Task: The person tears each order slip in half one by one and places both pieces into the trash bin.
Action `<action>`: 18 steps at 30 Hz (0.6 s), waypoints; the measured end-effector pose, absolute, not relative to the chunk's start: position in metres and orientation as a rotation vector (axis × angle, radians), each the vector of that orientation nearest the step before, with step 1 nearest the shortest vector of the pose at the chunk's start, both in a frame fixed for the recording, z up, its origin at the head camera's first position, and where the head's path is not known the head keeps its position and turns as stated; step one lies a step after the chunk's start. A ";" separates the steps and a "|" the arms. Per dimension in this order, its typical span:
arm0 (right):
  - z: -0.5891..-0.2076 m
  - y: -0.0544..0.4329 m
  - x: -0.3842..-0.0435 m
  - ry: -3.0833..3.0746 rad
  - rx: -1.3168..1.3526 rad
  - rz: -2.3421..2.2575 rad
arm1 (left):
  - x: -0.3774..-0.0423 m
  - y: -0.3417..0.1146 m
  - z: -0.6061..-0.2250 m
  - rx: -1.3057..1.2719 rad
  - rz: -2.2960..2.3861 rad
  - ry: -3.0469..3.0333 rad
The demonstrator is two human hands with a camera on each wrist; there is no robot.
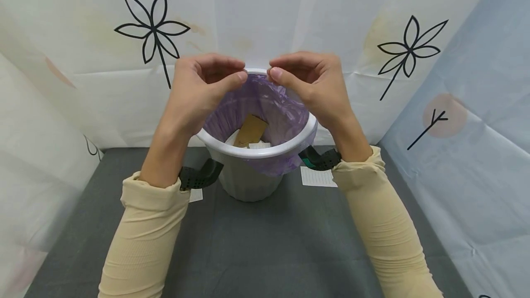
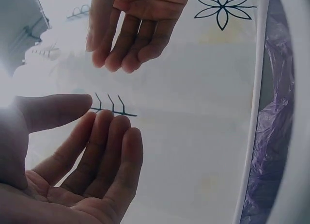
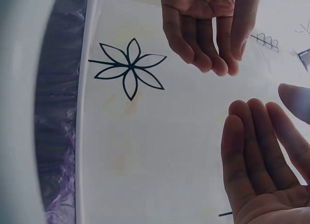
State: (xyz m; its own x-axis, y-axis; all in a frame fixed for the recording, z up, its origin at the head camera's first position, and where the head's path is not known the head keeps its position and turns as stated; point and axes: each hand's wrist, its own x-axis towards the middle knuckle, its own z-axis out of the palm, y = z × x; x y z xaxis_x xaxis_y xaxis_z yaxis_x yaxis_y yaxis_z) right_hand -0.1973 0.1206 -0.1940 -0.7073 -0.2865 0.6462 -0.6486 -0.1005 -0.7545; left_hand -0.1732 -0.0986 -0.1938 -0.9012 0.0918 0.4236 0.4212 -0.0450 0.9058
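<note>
Both hands are raised over the bin, fingertips facing each other with a gap between them. Nothing shows in the left hand (image 1: pixel 193 93); its fingers are loosely bent and the thumb is apart from them in the left wrist view. The right hand (image 1: pixel 320 86) mirrors it, its fingers nearly straight in the right wrist view and also holding nothing. Below them stands a white bin (image 1: pixel 250 178) lined with a purple plastic bag (image 1: pixel 285 114), whose edge is folded over the rim. Inside lie a brown cardboard piece (image 1: pixel 251 130) and white paper scraps (image 1: pixel 260 145).
A lined paper sheet (image 1: pixel 316 177) lies on the dark grey tabletop (image 1: pixel 256 243) right of the bin, partly behind the right wrist. Another paper (image 1: pixel 196 195) peeks out by the left wrist. White cloth walls (image 1: pixel 256 13) with flower drawings stand behind and at the sides.
</note>
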 end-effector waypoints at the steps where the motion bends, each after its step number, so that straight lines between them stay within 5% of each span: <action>1: -0.195 0.122 -0.195 -1.895 1.041 1.868 | -0.171 -0.099 -0.195 -0.568 -2.038 -1.984; 18: -0.226 0.143 -0.149 -1.953 1.116 1.805 | -0.129 -0.106 -0.227 -0.702 -1.897 -1.999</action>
